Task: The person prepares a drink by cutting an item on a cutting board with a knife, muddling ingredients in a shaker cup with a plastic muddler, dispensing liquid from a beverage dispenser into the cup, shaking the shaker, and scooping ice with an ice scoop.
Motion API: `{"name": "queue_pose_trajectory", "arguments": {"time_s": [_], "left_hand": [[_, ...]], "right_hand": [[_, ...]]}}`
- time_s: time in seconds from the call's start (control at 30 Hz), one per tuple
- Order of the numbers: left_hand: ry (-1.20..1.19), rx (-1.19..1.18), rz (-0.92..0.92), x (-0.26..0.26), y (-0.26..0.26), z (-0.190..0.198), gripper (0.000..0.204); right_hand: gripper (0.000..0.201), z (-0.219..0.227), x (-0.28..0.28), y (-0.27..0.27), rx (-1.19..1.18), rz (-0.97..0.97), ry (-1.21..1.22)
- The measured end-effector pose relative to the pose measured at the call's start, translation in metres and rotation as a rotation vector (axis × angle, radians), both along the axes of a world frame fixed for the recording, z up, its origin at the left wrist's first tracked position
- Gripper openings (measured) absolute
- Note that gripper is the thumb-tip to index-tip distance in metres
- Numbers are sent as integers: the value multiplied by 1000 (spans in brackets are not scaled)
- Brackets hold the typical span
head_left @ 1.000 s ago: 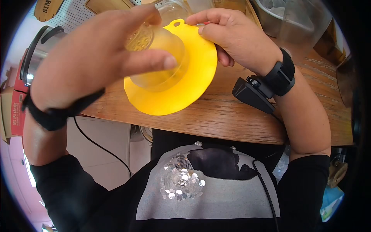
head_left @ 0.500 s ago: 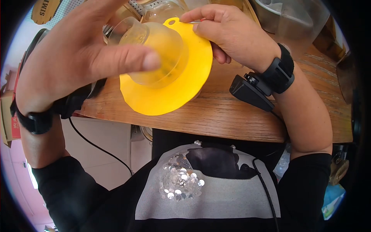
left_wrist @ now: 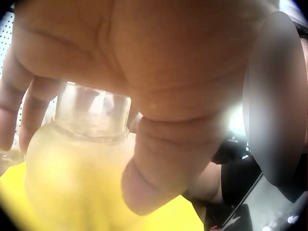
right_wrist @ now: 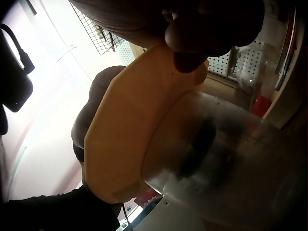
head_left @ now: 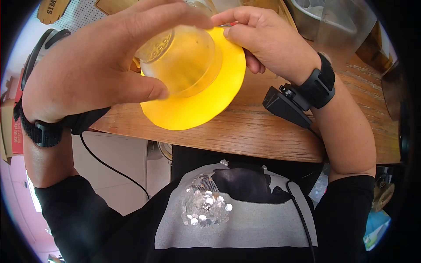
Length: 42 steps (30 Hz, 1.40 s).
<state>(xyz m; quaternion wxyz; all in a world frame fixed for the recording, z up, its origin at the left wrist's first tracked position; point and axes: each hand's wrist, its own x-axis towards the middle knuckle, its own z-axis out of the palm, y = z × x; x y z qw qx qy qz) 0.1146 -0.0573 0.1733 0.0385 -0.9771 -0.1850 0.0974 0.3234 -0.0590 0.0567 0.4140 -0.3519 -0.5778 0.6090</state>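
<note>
A thin yellow disc (head_left: 193,116) with a wide flat brim is tilted above the table. On its upper side stands a clear plastic dome (head_left: 188,57) with a narrower neck and a perforated end. My right hand (head_left: 267,35) pinches the brim at its far right, thumb on top. My left hand (head_left: 92,65) arches around the dome, its thumb (left_wrist: 154,178) beside the wall and its fingers spread past the neck. Beneath the disc, the right wrist view shows a clear container (right_wrist: 231,159) with a dark shape visible through it.
The wooden table (head_left: 263,136) ends just in front of the body. A metal pot (head_left: 305,22) and a tall clear container (head_left: 340,30) stand at the back right. A red carton (head_left: 16,136) is at the far left, near a white pegboard (head_left: 83,15).
My left hand drew back from the dome to the left, then came back over it, with the thumb now lower. The right hand keeps hold of the disc and has barely shifted.
</note>
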Motion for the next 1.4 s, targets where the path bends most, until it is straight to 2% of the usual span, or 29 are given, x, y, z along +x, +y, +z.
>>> {"name": "queue_pose_trajectory", "arguments": {"time_s": [0.03, 0.1, 0.13, 0.2, 0.3, 0.33, 0.4, 0.53, 0.6, 0.63, 0.7, 0.8, 0.93, 1.03, 1.1, 1.23, 1.3, 1.33, 1.4], "left_hand": [[-1, -1, -1, -2, 4, 1, 72], [-228, -228, 109, -9, 12, 1, 79], [-226, -232, 110, -8, 13, 1, 79], [-1, -75, 267, -9, 6, 2, 81], [-53, -115, 376, -9, -3, -6, 79], [-54, -116, 376, -11, -1, -7, 79], [-47, -20, 71, -11, 7, -7, 74], [-81, -137, 135, -10, 10, -8, 73], [-111, -201, 143, -8, 10, -7, 73], [-121, -196, 142, -8, 10, -6, 73], [-53, -159, 145, -8, 11, -5, 73], [-82, -108, 105, -7, 16, -8, 74], [-79, -104, 152, -5, 16, -7, 76], [-164, -147, 44, -4, 17, 1, 76], [-63, -55, 446, -1, 8, 11, 75], [-86, 48, 368, -5, 11, -8, 66], [-32, -86, 129, -4, 16, 2, 61], [-31, -87, 129, -3, 15, 4, 61], [132, 4, -10, 1, 14, 6, 63]], "right_hand": [[34, 1, 2, 0, -1, -1, -1], [34, 2, 4, -2, 22, 48, 46], [34, 1, 5, -1, 18, 47, 47], [35, 1, 1, -2, 29, 33, 55], [34, 1, -1, -2, 32, 26, 47], [34, 1, -1, -2, 31, 26, 45], [33, 2, 0, -1, 32, 28, 29], [33, -3, -2, 1, 6, 20, 43], [34, -17, -5, 2, 249, -162, -196], [34, -16, -5, 2, 256, -161, -204], [36, -13, -4, 1, 212, -109, -101], [35, -13, -2, 2, 199, -128, -100], [35, -14, 0, 3, 186, -121, -79], [35, -13, -1, 3, 193, -136, -95], [35, -14, -2, 3, 205, -133, -97], [34, -13, -2, 3, 201, -133, -91], [34, -13, -3, 3, 218, -134, -108], [34, -13, -3, 2, 217, -134, -106], [34, -13, -3, 2, 219, -126, -84]]}}
